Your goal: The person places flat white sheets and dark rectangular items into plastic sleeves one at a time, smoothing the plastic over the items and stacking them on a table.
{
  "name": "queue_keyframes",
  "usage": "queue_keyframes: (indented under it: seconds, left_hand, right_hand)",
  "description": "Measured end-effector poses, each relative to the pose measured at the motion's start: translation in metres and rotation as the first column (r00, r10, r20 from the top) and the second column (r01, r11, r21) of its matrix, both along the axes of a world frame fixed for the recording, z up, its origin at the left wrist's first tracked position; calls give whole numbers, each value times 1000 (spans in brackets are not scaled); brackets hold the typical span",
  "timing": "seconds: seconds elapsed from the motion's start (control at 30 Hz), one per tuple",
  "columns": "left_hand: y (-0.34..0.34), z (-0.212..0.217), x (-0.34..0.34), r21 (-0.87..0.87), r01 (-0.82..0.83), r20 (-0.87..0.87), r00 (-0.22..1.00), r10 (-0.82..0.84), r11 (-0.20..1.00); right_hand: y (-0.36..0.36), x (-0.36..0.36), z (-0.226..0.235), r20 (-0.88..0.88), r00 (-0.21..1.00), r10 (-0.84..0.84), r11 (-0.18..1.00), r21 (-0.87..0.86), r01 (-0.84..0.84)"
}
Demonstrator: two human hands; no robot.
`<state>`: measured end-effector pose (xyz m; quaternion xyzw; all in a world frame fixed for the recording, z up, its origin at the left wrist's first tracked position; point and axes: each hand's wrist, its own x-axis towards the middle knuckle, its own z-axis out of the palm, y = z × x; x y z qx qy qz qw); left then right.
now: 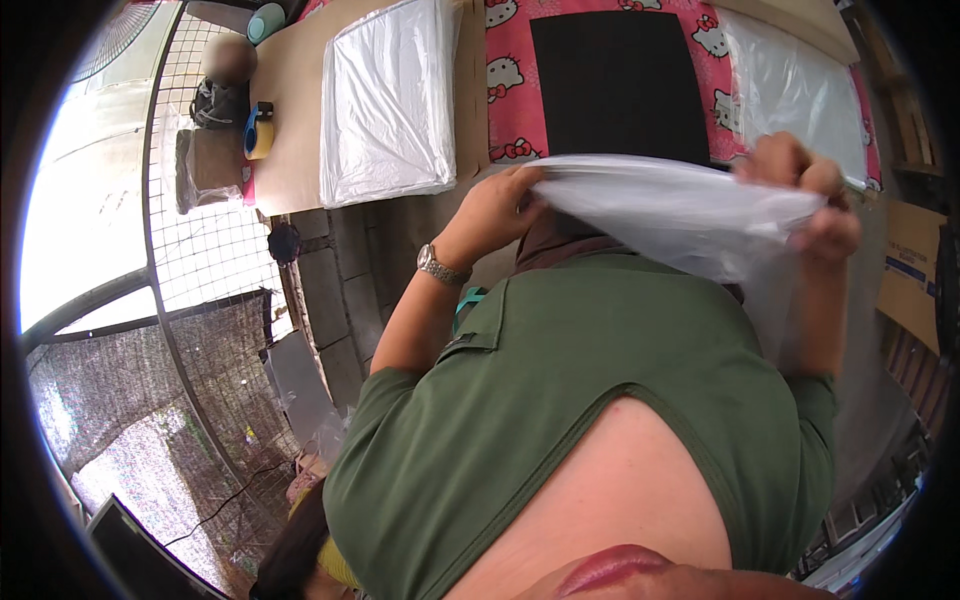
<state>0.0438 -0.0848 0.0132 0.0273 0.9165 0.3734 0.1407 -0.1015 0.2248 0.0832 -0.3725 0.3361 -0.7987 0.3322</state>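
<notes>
A clear plastic bag (670,205) stretches between my two hands in front of my body, at the near edge of the table. My left hand (500,207), with a metal watch on its wrist, pinches the bag's left end. At the other end my right hand (805,190) grips the plastic with bent fingers, a little smeared by motion. Just beyond the bag, a flat black board (620,85) lies on the pink patterned tablecloth (508,110). Left of it rests a stack of clear plastic bags (390,105) on brown cardboard (285,120).
On the right of the table lies another plastic-wrapped flat stack (795,95). A yellow tape roll on a blue dispenser (259,132) stands at the left edge, beside a wrapped brown block (210,165). A wire grid (190,240) runs along the left. A cardboard box (908,265) is at the right.
</notes>
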Motion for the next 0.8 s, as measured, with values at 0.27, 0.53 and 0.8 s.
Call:
queue_keyframes:
  seconds: [0.27,0.53,0.8]
  left_hand:
    - [-39,25,-5,964,63,-91,991,98,256]
    - [-5,13,2,827,-162,263,958,-116,538]
    - [-32,28,-9,960,-271,272,867,418,-62]
  right_hand:
    - [5,-21,-8,-222,916,334,612,790,-32]
    - [-17,-20,-35,405,845,-351,934,218,283]
    - [-12,-26,-33,-98,994,-51,803,588,100]
